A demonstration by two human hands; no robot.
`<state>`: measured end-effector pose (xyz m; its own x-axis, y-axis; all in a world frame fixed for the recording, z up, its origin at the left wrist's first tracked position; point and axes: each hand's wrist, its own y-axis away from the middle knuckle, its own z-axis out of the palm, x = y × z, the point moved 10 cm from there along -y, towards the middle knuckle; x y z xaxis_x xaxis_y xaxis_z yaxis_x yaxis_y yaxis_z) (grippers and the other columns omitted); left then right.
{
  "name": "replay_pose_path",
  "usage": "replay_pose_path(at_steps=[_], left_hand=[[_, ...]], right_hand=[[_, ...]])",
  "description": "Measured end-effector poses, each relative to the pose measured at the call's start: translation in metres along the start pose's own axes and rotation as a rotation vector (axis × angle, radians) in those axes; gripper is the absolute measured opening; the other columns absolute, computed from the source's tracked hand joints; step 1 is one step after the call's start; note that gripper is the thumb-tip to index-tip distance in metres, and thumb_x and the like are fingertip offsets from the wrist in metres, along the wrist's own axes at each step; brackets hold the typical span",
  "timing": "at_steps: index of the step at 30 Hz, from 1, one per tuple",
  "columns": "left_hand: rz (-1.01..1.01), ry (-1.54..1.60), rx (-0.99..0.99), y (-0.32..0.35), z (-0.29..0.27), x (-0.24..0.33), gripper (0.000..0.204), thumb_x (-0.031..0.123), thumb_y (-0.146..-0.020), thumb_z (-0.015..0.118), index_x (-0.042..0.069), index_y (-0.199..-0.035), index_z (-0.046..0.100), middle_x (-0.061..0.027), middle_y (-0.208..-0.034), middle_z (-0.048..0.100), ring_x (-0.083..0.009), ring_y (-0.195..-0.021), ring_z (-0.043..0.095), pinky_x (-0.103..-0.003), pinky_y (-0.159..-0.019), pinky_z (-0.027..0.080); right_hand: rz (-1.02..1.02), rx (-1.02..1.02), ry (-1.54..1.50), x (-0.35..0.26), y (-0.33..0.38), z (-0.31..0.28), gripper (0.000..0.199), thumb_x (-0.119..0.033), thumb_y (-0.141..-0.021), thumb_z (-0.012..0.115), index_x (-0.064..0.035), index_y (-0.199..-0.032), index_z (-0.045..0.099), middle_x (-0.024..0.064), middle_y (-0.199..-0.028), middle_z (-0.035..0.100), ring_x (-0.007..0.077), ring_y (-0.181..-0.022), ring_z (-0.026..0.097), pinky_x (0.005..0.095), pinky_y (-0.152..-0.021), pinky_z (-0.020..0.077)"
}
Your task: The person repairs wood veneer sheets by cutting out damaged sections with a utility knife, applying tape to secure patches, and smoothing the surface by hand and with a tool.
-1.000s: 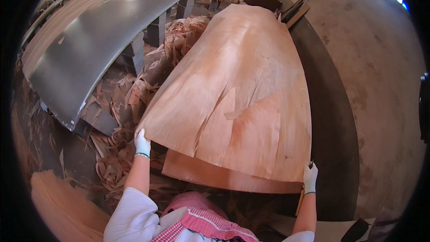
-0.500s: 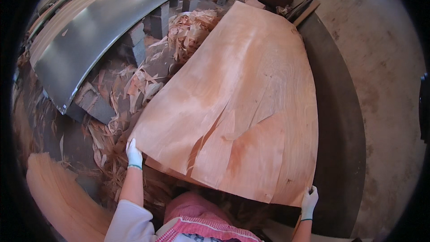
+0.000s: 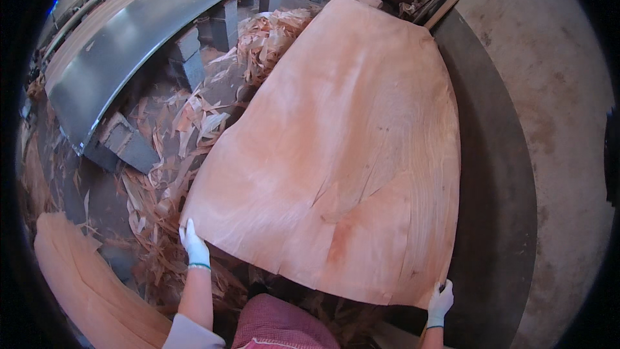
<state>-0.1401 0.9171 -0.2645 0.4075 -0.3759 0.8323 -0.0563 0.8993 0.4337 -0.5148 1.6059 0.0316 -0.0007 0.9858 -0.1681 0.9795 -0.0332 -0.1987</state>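
Observation:
A large, thin, reddish-tan wood veneer sheet spreads before me, wavy, with splits and an overlapping torn flap toward its near edge. In a white glove with a green cuff, my left hand is closed on the sheet's near left corner. My right hand, gloved the same way, grips the near right corner. A small dark thing shows at its fingers, and a thin tan strip runs along the wrist; I cannot make out what they are. What lies beneath the sheet is mostly hidden.
Left of the sheet, a dark, shiny panel rests on grey blocks. Veneer scraps litter the floor between. Another veneer piece lies at the lower left. A dark flat surface borders the sheet's right side, with concrete floor beyond.
The sheet's near edge has come slightly toward me with both hands. The long gap near its front left has closed up, and that part now looks smoother.

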Motion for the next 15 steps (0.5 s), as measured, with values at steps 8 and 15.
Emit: replay_pose_path(at_steps=[8, 15], left_hand=[[-0.04, -0.058, 0.005, -0.027, 0.004, -0.052, 0.033, 0.009, -0.089, 0.06, -0.001, -0.12, 0.056, -0.0106, -0.117, 0.059, -0.023, -0.105, 0.056, -0.036, -0.092, 0.045], [-0.202, -0.095, 0.091, -0.007, -0.03, -0.085, 0.033, 0.008, -0.086, 0.064, 0.005, -0.118, 0.055, -0.0071, -0.105, 0.061, -0.0211, -0.093, 0.058, -0.035, -0.078, 0.048]], right_hand=[[0.034, -0.016, 0.12, -0.01, -0.021, 0.053, 0.029, -0.025, -0.092, 0.056, -0.003, -0.111, 0.055, 0.0197, -0.097, 0.065, 0.0384, -0.088, 0.063, 0.0462, -0.073, 0.049], [0.038, -0.042, 0.18, -0.006, -0.017, 0.089, 0.029, -0.027, -0.094, 0.054, -0.0032, -0.111, 0.054, 0.0188, -0.097, 0.066, 0.0379, -0.088, 0.063, 0.0463, -0.073, 0.0486]])
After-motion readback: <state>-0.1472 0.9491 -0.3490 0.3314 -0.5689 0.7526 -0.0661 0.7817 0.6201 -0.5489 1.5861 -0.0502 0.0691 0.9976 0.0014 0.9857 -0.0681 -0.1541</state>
